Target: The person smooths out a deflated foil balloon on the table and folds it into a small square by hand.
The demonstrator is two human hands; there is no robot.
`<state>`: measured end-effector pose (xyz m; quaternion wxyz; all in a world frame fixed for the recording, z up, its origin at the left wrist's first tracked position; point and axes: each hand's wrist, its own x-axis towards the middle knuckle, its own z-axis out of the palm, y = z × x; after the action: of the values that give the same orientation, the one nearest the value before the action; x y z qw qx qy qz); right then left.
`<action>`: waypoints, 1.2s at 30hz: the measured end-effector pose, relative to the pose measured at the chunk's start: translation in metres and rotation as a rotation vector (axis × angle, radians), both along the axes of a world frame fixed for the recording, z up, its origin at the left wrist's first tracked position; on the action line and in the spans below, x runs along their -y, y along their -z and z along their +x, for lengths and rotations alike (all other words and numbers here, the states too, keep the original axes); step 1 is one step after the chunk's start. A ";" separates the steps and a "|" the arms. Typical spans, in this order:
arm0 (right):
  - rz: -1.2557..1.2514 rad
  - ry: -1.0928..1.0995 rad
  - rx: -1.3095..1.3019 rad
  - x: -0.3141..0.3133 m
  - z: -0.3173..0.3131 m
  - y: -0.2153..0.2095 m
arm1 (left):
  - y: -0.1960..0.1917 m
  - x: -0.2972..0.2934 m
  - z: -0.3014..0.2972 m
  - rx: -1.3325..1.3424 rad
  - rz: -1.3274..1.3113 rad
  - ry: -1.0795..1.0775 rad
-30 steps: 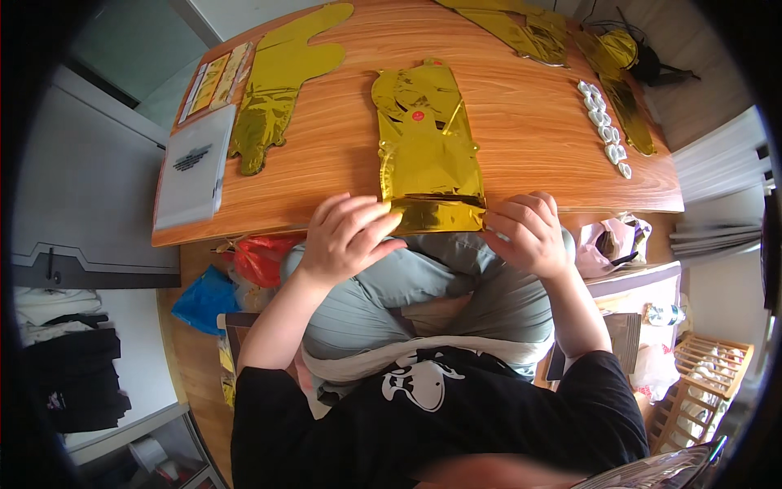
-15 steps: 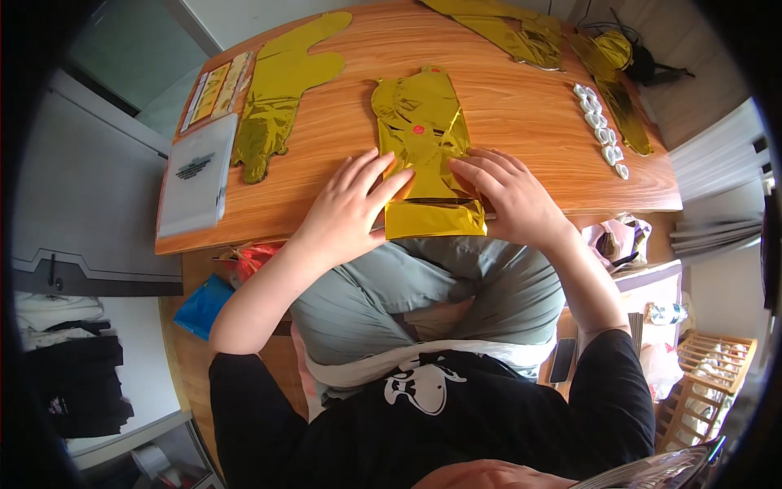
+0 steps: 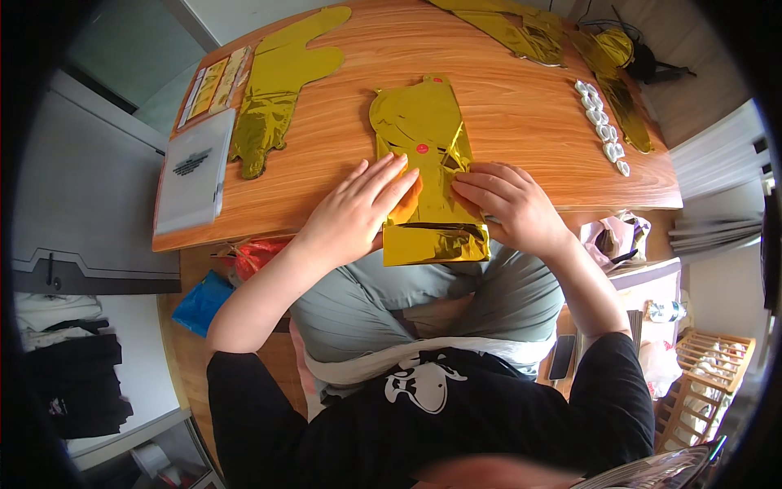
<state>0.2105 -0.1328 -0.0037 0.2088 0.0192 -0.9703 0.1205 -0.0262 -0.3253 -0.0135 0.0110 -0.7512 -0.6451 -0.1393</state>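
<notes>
A flat, deflated gold foil balloon (image 3: 419, 110) with red round dots lies in front of me. Its folded near end hangs over the table's front edge. On the balloon's left side, my left hand (image 3: 354, 200) rests with fingers stretched out and lying on the foil. My right hand (image 3: 513, 200) lies along the right side, fingers apart and slightly bent, their tips on the foil. Both thumbs are mostly hidden near the table edge. Creases run across the foil around the fingertips.
The wooden table (image 3: 326, 122) also bears another gold foil balloon (image 3: 285, 73) at left, more gold foil (image 3: 505, 33) at the back right, a clear plastic case (image 3: 194, 175), a printed sheet (image 3: 213, 85) and a row of small white rings (image 3: 601, 122). A blue bag (image 3: 204, 303) sits below left.
The foil balloon has slid toward me, and its folded end hangs lower over the edge. Both hands have shifted slightly nearer with it, fingers still lying on the foil.
</notes>
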 end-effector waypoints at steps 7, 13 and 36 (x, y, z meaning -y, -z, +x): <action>0.061 -0.011 -0.008 0.001 -0.003 0.003 | -0.006 0.000 -0.002 0.064 -0.043 0.041; 0.030 0.011 0.034 0.003 -0.003 -0.001 | -0.002 0.000 -0.003 -0.036 -0.020 0.052; -0.641 0.342 -0.044 0.002 -0.028 -0.006 | -0.014 -0.011 -0.006 0.797 -0.012 -0.291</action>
<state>0.1824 -0.1344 0.0021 0.2422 -0.2071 -0.8677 0.3814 -0.0317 -0.3144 0.0001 -0.2240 -0.5399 -0.6990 -0.4119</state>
